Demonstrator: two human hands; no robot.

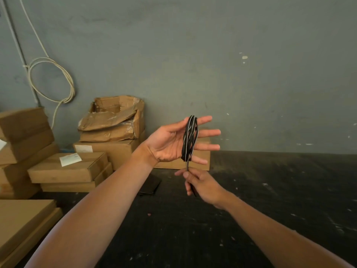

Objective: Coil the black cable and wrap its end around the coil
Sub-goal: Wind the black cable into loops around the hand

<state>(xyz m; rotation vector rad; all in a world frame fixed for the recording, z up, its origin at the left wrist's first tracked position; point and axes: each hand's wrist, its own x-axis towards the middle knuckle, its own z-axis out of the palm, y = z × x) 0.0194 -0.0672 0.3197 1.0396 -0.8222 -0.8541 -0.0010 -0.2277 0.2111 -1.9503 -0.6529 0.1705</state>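
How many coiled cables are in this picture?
2. The black cable is looped around the left hand's straight fingers, its end pinched by the right hand. A white cable hangs coiled on the wall.

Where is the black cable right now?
Mid-frame in the head view, the coiled black cable loops around the left hand's straight fingers; the right hand pinches its tail below.

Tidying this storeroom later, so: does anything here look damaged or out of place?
Yes. The top cardboard box in the stack against the wall is crushed and torn, with its flaps caved in. A white cable hangs in a loose loop on the wall. The black cable wound round the left hand looks fine.
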